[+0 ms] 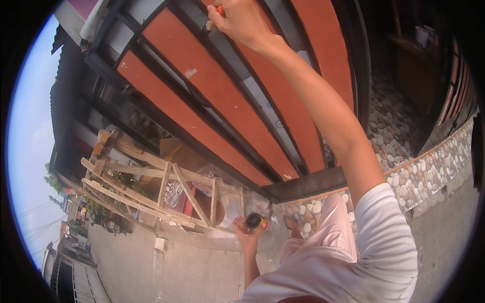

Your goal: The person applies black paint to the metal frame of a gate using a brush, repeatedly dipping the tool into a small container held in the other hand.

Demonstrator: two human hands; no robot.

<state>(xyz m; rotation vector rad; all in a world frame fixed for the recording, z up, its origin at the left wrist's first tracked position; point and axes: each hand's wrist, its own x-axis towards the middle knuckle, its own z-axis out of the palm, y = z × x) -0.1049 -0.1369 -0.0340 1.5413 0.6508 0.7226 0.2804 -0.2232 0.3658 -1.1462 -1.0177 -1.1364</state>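
Note:
My right hand (241, 20) is raised high against a gate of orange-red slats (212, 86) set in a black frame. It grips a paintbrush (213, 19) with an orange handle, and the bristles touch a dark bar between two slats. Held low in front of my body, my left hand (246, 233) grips a small round paint can (254, 221) with a dark open top. My white sleeve and pale pink trousers fill the lower right of the head view.
A rough wooden frame (151, 192) leans by the gate's foot at the left. A low pebble-faced wall (424, 171) runs to the right, with a pebble floor behind it. Concrete pavement (202, 267) lies underfoot. A street with houses shows at far left.

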